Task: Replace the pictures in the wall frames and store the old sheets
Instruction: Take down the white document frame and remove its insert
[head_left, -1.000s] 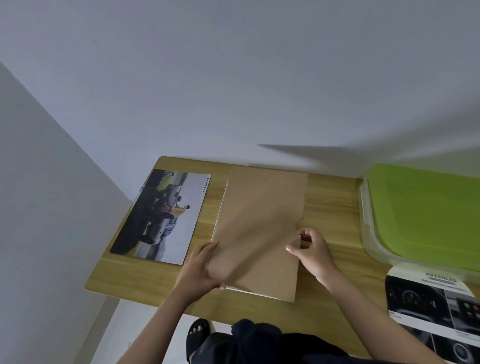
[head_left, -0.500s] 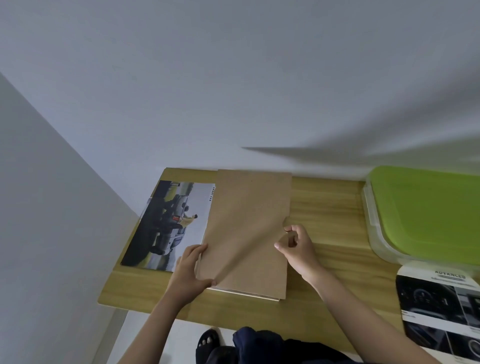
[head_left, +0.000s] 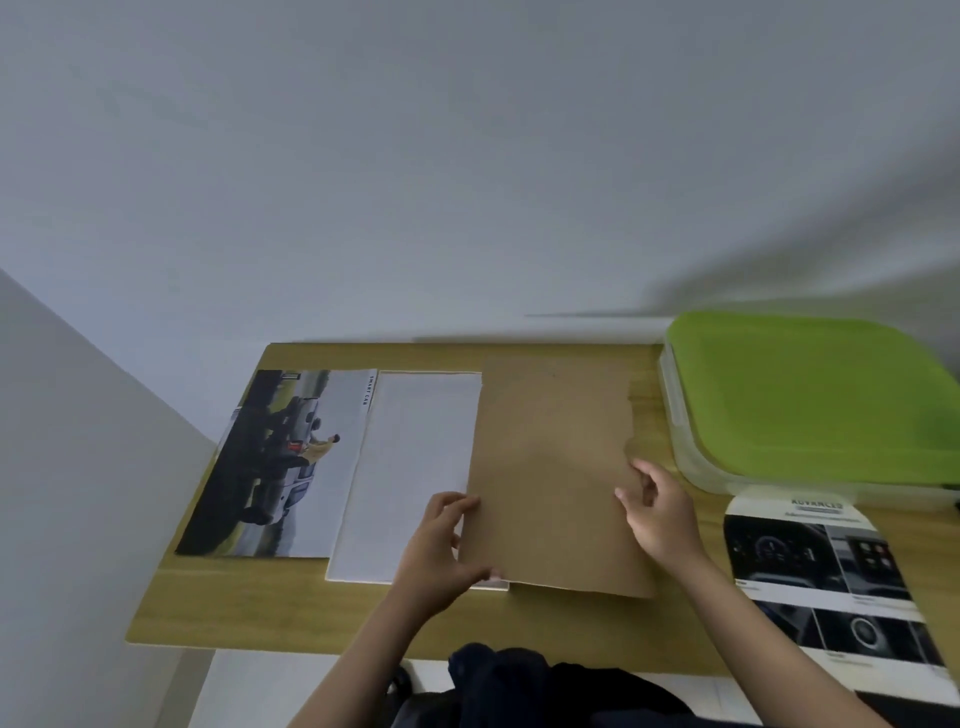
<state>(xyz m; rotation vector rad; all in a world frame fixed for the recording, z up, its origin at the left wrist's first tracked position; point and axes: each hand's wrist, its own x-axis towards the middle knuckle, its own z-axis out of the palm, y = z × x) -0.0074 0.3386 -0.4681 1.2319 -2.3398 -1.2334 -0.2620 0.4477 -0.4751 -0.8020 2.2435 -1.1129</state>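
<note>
Two hands on one brown backing board (head_left: 550, 478) at centre of the frame, lying flat on the wooden counter (head_left: 260, 608). Left hand (head_left: 441, 545) grips the board's lower left edge, thumb on top, fingers curled under. Right hand (head_left: 660, 514) pinches the board's right edge near a small notch, fingers narrow and closed on it. Board overlaps the right side of a white sheet (head_left: 410, 473), which sits just left of it; the sheet's lower right corner shows beneath the board, by the left thumb. Cannot tell whether the sheet is loose paper or part of a frame. Left of the sheet, touching or slightly tucked under its edge, a printed car picture (head_left: 280, 462) lies flat, lettering along its right margin. Right side of the frame: clear storage box with green lid (head_left: 810, 400), closed, near the board but apart from it. Below the box, a dashboard brochure (head_left: 821, 577) lies at the counter's lower right, partly overhanging the front edge.
</note>
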